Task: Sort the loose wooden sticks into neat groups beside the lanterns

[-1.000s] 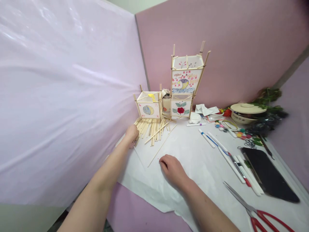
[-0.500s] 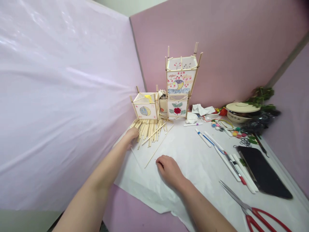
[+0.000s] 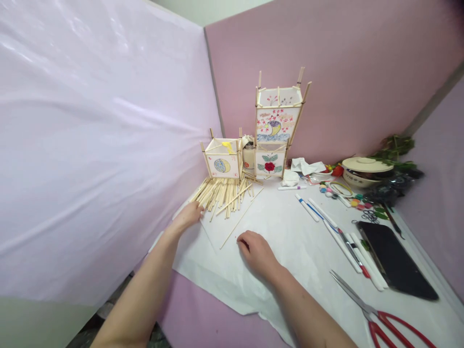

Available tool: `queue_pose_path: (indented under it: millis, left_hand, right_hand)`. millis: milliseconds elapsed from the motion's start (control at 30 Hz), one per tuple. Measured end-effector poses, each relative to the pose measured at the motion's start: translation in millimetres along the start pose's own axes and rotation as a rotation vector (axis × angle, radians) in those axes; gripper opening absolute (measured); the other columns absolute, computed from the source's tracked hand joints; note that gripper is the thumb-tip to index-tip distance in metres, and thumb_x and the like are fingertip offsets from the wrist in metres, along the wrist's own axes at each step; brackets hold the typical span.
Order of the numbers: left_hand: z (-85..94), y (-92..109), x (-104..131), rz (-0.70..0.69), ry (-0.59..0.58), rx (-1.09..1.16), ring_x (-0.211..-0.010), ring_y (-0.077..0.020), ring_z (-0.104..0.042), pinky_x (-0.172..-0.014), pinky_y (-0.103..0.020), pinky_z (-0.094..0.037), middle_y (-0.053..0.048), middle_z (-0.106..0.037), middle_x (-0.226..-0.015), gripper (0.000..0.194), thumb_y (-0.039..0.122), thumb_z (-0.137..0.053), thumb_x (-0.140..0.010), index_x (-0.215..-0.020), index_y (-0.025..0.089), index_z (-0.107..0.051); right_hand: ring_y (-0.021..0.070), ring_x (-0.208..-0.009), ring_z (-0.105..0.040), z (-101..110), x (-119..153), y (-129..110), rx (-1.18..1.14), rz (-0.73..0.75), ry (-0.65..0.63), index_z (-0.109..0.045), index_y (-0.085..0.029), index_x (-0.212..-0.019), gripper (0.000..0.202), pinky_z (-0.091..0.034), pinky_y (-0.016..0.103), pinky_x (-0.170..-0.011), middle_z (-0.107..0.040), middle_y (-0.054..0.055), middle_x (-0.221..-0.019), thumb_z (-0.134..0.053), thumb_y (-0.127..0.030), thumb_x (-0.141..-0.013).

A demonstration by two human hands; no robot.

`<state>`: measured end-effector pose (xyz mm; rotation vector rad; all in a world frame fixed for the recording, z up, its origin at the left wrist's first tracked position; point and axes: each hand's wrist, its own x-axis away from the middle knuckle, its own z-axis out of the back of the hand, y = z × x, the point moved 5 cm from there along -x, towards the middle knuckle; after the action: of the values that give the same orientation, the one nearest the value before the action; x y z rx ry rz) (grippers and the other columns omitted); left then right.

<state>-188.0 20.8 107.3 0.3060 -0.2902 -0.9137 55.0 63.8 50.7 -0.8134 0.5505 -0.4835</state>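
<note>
My left hand (image 3: 189, 215) is at the near left edge of a loose pile of thin wooden sticks (image 3: 219, 194), palm down with its fingers bent. Its fingertips are beside the stick ends, and whatever they may pinch is too small to make out. My right hand (image 3: 255, 252) rests on the white sheet (image 3: 221, 282) with its fingers curled together and nothing visible in them. Between the hands and the pile, one long thin stick (image 3: 242, 217) lies apart, slanting away from me.
Behind the pile stand a small stick-framed lantern (image 3: 222, 165), a taller two-tier lantern (image 3: 274, 128) and a jar (image 3: 249, 155). To the right lie white pens (image 3: 341, 249), a black phone (image 3: 397, 261), red-handled scissors (image 3: 375, 309), black rings (image 3: 369, 215) and a lidded bowl (image 3: 366, 170).
My left hand has drawn back a little toward me and left from the sticks. My right hand keeps its place on the sheet. The whole view has shifted slightly.
</note>
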Motion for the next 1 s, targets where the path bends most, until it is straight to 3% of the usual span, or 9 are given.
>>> queue_pose_path:
  millis: [67, 133, 200, 300, 400, 500, 667, 1000]
  left_hand:
    - [-21.1, 12, 28, -0.035, -0.119, 0.158, -0.043, -0.0099, -0.044, -0.043, -0.021, -0.033, 0.002, -0.051, -0.057, 0.030, 0.033, -0.037, -0.091, -0.096, 0.017, -0.061]
    - [-54.2, 39, 55, -0.097, -0.388, 0.688, -0.038, -0.0070, -0.030, -0.039, -0.019, -0.022, 0.006, -0.044, -0.055, 0.029, 0.039, -0.039, -0.089, -0.101, 0.019, -0.055]
    - [-82.8, 70, 74, -0.115, -0.540, 1.014, -0.038, -0.0056, -0.024, -0.039, -0.018, -0.018, 0.007, -0.043, -0.054, 0.028, 0.043, -0.047, -0.085, -0.098, 0.018, -0.052]
    - [-116.0, 110, 86, -0.113, -0.607, 1.249, -0.038, -0.0053, -0.022, -0.037, -0.018, -0.014, 0.007, -0.044, -0.053, 0.030, 0.045, -0.055, -0.082, -0.094, 0.018, -0.049]
    - [-136.4, 136, 87, -0.144, -0.627, 1.339, -0.039, -0.0053, -0.023, -0.037, -0.018, -0.014, 0.007, -0.045, -0.054, 0.030, 0.046, -0.056, -0.082, -0.093, 0.019, -0.048]
    - [-147.8, 143, 89, -0.176, -0.658, 1.330, -0.041, -0.0054, -0.030, -0.038, -0.017, -0.017, 0.005, -0.050, -0.057, 0.030, 0.045, -0.056, -0.084, -0.096, 0.018, -0.050]
    - [-151.8, 135, 93, -0.155, -0.714, 1.376, -0.048, -0.0072, -0.044, -0.043, -0.017, -0.028, 0.000, -0.058, -0.066, 0.038, 0.048, -0.060, -0.084, -0.105, 0.016, -0.053]
    - [-150.9, 132, 90, -0.093, -0.861, 1.569, -0.044, -0.0044, -0.033, -0.040, -0.018, -0.018, -0.001, -0.056, -0.068, 0.036, 0.042, -0.062, -0.085, -0.107, 0.014, -0.057]
  right_hand:
    - [0.0170, -0.079, -0.056, 5, -2, 3, -0.136, -0.038, 0.082, -0.063, -0.019, -0.090, 0.016, -0.041, 0.029, -0.074, -0.063, 0.004, -0.087, -0.047, -0.020, -0.089]
    - [0.0165, -0.074, -0.056, 13, -6, 13, -0.341, -0.118, 0.203, -0.061, -0.019, -0.099, 0.019, -0.043, 0.029, -0.071, -0.062, 0.004, -0.087, -0.051, -0.031, -0.089]
    - [0.0157, -0.070, -0.056, 24, -10, 28, -0.571, -0.203, 0.303, -0.060, -0.018, -0.102, 0.029, -0.043, 0.029, -0.065, -0.062, 0.004, -0.085, -0.052, -0.043, -0.088]
    - [0.0149, -0.070, -0.056, 42, -13, 49, -0.818, -0.276, 0.369, -0.063, -0.019, -0.099, 0.036, -0.042, 0.026, -0.060, -0.062, 0.004, -0.087, -0.056, -0.051, -0.084]
    - [0.0133, -0.064, -0.052, 60, -11, 66, -0.838, -0.344, 0.426, -0.065, -0.018, -0.093, 0.035, -0.039, 0.024, -0.055, -0.060, 0.002, -0.076, -0.069, -0.048, -0.074]
    - [0.0103, -0.054, -0.044, 68, -8, 72, -0.825, -0.379, 0.446, -0.066, -0.016, -0.085, 0.033, -0.033, 0.023, -0.049, -0.054, -0.002, -0.063, -0.071, -0.046, -0.072]
    - [0.0097, -0.054, -0.041, 65, -10, 67, -0.831, -0.353, 0.373, -0.069, -0.015, -0.083, 0.034, -0.030, 0.022, -0.049, -0.049, -0.003, -0.060, -0.068, -0.048, -0.074]
    - [0.0104, -0.057, -0.044, 60, -9, 70, -0.794, -0.386, 0.318, -0.070, -0.015, -0.091, 0.034, -0.034, 0.022, -0.051, -0.053, 0.000, -0.066, -0.065, -0.046, -0.077]
